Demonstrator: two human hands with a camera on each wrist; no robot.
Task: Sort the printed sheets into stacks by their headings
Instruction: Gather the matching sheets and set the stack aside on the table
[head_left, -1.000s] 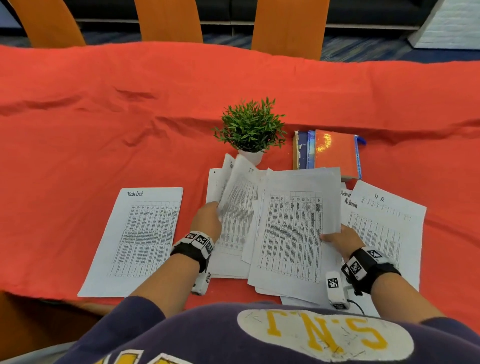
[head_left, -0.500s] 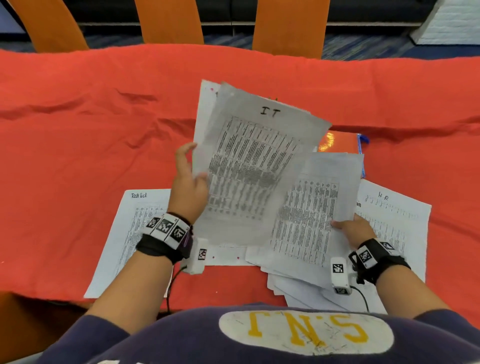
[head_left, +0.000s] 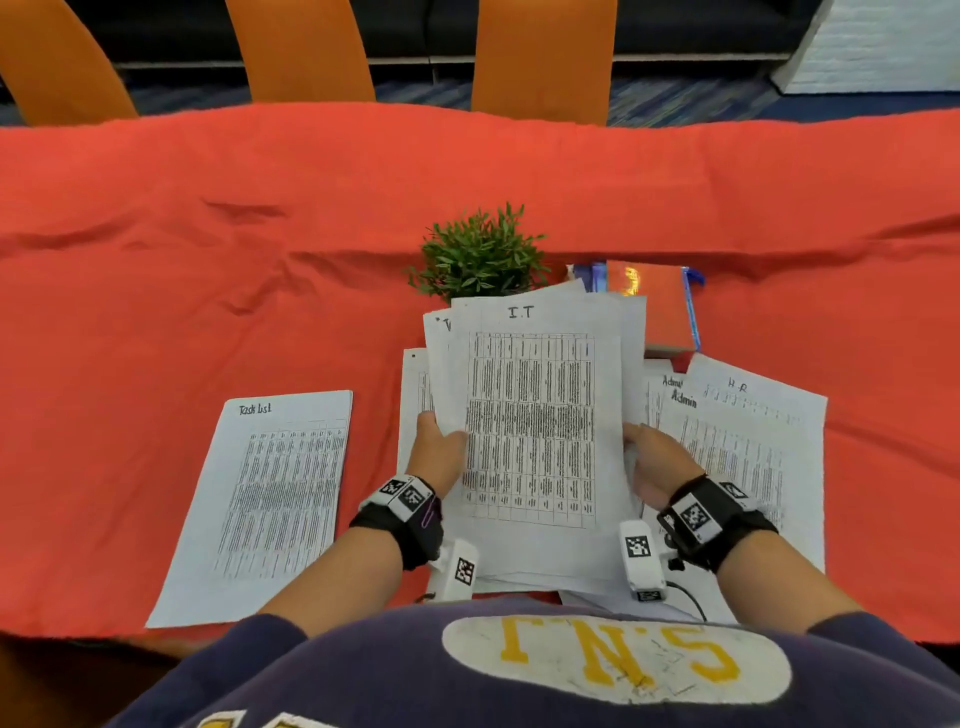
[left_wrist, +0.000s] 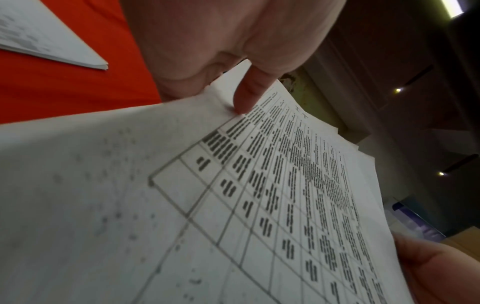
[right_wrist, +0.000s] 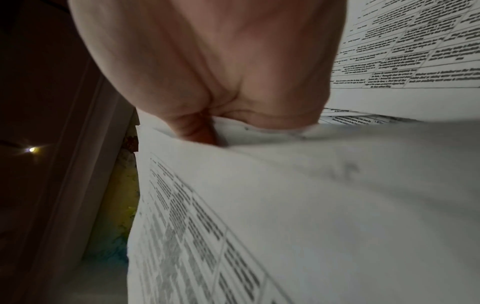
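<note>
I hold the loose bundle of sheets (head_left: 535, 426) raised off the tabletop (head_left: 156, 260), just in front of the potted plant (head_left: 480, 254), with an I.T heading on top. My left hand (head_left: 439, 452) grips the bundle's left edge, thumb on the printed face. My right hand (head_left: 657, 462) grips the right edge, fingers curled under.

Risk: the sheets are fanned and uneven, so, in my judgement, a lower sheet could slide out and mix into the Admin stack (head_left: 727, 467), which lies right of the plant and touches the bundle. The Task list stack (head_left: 270, 499) lies well left of the plant, apart from both hands.
</note>
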